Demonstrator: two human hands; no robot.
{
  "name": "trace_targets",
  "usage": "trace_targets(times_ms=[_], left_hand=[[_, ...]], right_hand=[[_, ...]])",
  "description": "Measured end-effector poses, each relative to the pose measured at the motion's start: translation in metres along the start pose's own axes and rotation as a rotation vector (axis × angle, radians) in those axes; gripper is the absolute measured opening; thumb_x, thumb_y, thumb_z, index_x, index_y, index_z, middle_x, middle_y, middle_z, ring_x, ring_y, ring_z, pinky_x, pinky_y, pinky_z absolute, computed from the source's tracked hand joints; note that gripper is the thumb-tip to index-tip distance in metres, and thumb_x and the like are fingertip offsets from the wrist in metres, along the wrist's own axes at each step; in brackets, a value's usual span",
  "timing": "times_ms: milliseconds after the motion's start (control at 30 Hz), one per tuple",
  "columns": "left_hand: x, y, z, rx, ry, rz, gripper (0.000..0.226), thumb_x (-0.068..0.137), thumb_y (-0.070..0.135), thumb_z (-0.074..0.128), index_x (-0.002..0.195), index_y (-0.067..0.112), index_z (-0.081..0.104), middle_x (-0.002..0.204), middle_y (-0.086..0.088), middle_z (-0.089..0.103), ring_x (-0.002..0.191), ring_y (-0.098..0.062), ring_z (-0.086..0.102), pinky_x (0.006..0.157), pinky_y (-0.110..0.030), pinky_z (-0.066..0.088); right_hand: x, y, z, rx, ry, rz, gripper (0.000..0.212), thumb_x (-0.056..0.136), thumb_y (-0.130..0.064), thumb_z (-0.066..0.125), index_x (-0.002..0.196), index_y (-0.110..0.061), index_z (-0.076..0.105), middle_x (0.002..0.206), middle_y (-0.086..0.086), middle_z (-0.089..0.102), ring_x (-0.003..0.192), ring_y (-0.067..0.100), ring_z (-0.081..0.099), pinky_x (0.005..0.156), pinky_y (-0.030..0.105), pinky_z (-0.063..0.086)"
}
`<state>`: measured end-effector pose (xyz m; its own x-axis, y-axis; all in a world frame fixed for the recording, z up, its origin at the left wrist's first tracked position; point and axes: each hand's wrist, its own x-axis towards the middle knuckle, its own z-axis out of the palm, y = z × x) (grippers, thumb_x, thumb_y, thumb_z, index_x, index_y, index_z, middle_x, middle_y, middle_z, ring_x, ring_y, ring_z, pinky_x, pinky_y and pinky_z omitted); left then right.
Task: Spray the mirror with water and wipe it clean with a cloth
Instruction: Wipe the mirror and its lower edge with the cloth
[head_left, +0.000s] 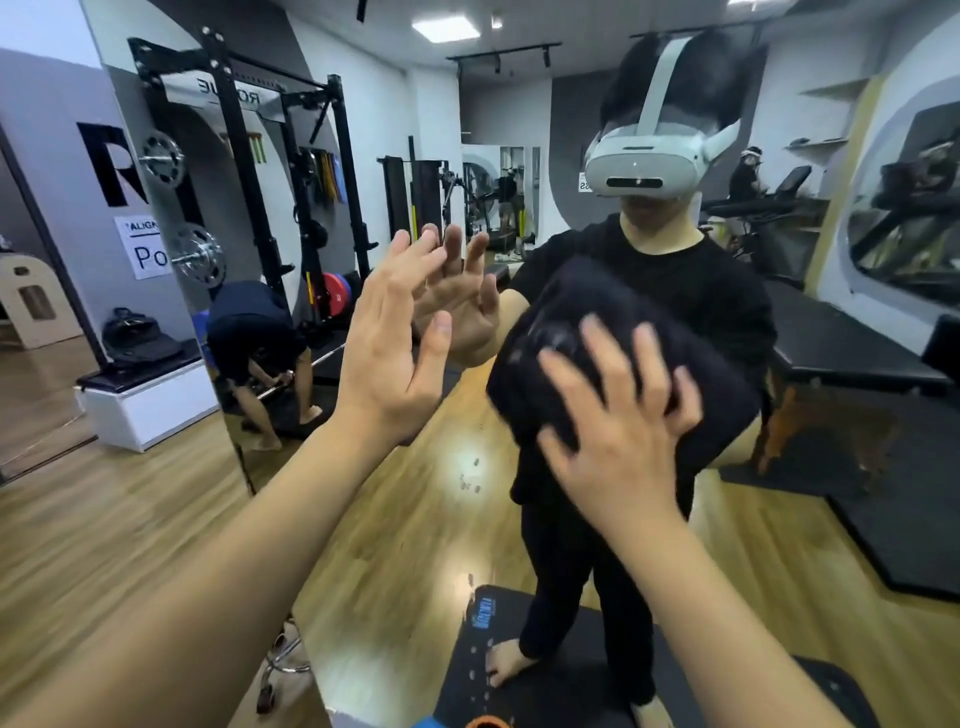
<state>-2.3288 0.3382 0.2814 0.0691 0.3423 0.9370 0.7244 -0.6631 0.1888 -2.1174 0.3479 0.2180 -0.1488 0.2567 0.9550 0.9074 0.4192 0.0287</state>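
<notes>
A tall mirror (395, 156) fills most of the view and reflects me and the gym behind. My right hand (618, 415) presses a dark folded cloth (582, 338) flat against the glass with its fingers spread. My left hand (389, 332) lies flat on the mirror to the left of the cloth, fingers straight, and meets its own reflection. Small spots dot the lower part of the glass. No spray bottle can be made out with certainty; a blue and an orange shape (467, 722) peek in at the bottom edge.
The mirror's left edge (218, 374) runs down to a wooden floor (104, 519). Left of it stand a white bench box (145, 400) with a dark bag. Metal legs (283, 670) show at the mirror's foot. Reflected are a squat rack, a bending person and black benches.
</notes>
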Motion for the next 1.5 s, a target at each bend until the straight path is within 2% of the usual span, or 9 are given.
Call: trace_targets(times_ms=[133, 200, 333, 500, 633, 833, 1133, 1300, 1500], left_hand=[[-0.007, -0.021, -0.017, 0.023, 0.030, -0.022, 0.046, 0.099, 0.012, 0.047, 0.145, 0.002, 0.047, 0.157, -0.014, 0.043, 0.155, -0.028, 0.025, 0.124, -0.053, 0.026], [-0.015, -0.035, -0.025, 0.024, 0.022, -0.049, 0.047, 0.100, 0.012, 0.047, 0.146, 0.003, 0.047, 0.158, -0.014, 0.043, 0.156, -0.027, 0.024, 0.124, -0.054, 0.025], [-0.033, -0.058, -0.026, 0.001, -0.034, -0.070, 0.049, 0.098, 0.008, 0.050, 0.147, 0.005, 0.046, 0.158, -0.008, 0.043, 0.155, -0.028, 0.025, 0.122, -0.061, 0.025], [-0.039, -0.062, -0.020, 0.012, -0.100, -0.055, 0.051, 0.098, 0.009, 0.055, 0.148, 0.007, 0.046, 0.163, -0.013, 0.034, 0.157, -0.032, 0.017, 0.124, -0.061, 0.020], [-0.039, -0.066, -0.021, 0.020, -0.110, -0.047, 0.050, 0.098, 0.009, 0.055, 0.147, 0.004, 0.047, 0.164, -0.014, 0.033, 0.158, -0.032, 0.015, 0.125, -0.059, 0.020], [-0.038, -0.062, -0.018, 0.080, -0.104, -0.040, 0.048, 0.098, 0.010, 0.056, 0.146, 0.003, 0.050, 0.163, -0.016, 0.034, 0.157, -0.034, 0.017, 0.125, -0.057, 0.022], [-0.036, -0.060, -0.030, -0.023, -0.105, -0.094, 0.046, 0.103, 0.012, 0.042, 0.147, 0.000, 0.046, 0.159, -0.011, 0.043, 0.156, -0.026, 0.024, 0.125, -0.052, 0.026], [-0.029, -0.073, -0.040, -0.120, -0.014, -0.071, 0.044, 0.100, 0.003, 0.042, 0.143, -0.006, 0.047, 0.147, -0.015, 0.053, 0.141, -0.023, 0.048, 0.117, -0.045, 0.040], [-0.029, -0.101, -0.053, -0.117, -0.099, 0.116, 0.038, 0.098, 0.006, 0.050, 0.134, -0.008, 0.053, 0.143, -0.022, 0.054, 0.140, -0.035, 0.048, 0.114, -0.057, 0.041]], right_hand=[[0.048, -0.030, 0.003, 0.120, 0.141, 0.318, 0.062, 0.076, -0.034, 0.064, 0.137, -0.030, 0.055, 0.159, 0.003, 0.034, 0.150, 0.036, 0.019, 0.113, 0.060, 0.019], [0.033, -0.049, 0.026, 0.069, 0.191, 0.320, 0.063, 0.076, -0.036, 0.066, 0.138, -0.031, 0.053, 0.157, 0.003, 0.034, 0.149, 0.037, 0.020, 0.116, 0.059, 0.016], [-0.059, -0.088, 0.085, -0.058, 0.061, 0.044, 0.057, 0.085, -0.046, 0.061, 0.140, -0.034, 0.049, 0.154, 0.001, 0.035, 0.146, 0.035, 0.023, 0.116, 0.054, 0.015], [-0.192, -0.111, 0.115, -0.121, -0.441, -0.437, 0.073, 0.068, -0.030, 0.079, 0.137, -0.032, 0.057, 0.158, -0.005, 0.037, 0.155, 0.031, 0.007, 0.122, 0.049, 0.012], [-0.198, -0.093, 0.109, -0.124, -0.458, -0.580, 0.054, 0.080, -0.023, 0.051, 0.132, -0.030, 0.059, 0.157, -0.006, 0.039, 0.156, 0.027, 0.004, 0.121, 0.046, 0.011], [-0.075, -0.071, 0.073, -0.053, -0.110, -0.304, 0.049, 0.087, -0.032, 0.065, 0.135, -0.034, 0.058, 0.157, -0.005, 0.041, 0.145, 0.026, 0.035, 0.109, 0.049, 0.027], [0.063, -0.088, 0.030, 0.188, 0.154, 0.352, 0.064, 0.077, -0.029, 0.063, 0.140, -0.030, 0.053, 0.160, 0.002, 0.033, 0.150, 0.034, 0.017, 0.114, 0.059, 0.015], [-0.024, -0.121, 0.099, -0.005, 0.118, 0.064, 0.047, 0.094, -0.043, 0.057, 0.140, -0.034, 0.051, 0.153, -0.001, 0.038, 0.148, 0.033, 0.024, 0.118, 0.053, 0.013], [-0.183, -0.161, 0.158, -0.082, -0.425, -0.466, 0.074, 0.066, -0.026, 0.085, 0.136, -0.033, 0.059, 0.155, -0.002, 0.037, 0.155, 0.032, 0.007, 0.117, 0.050, 0.023]])
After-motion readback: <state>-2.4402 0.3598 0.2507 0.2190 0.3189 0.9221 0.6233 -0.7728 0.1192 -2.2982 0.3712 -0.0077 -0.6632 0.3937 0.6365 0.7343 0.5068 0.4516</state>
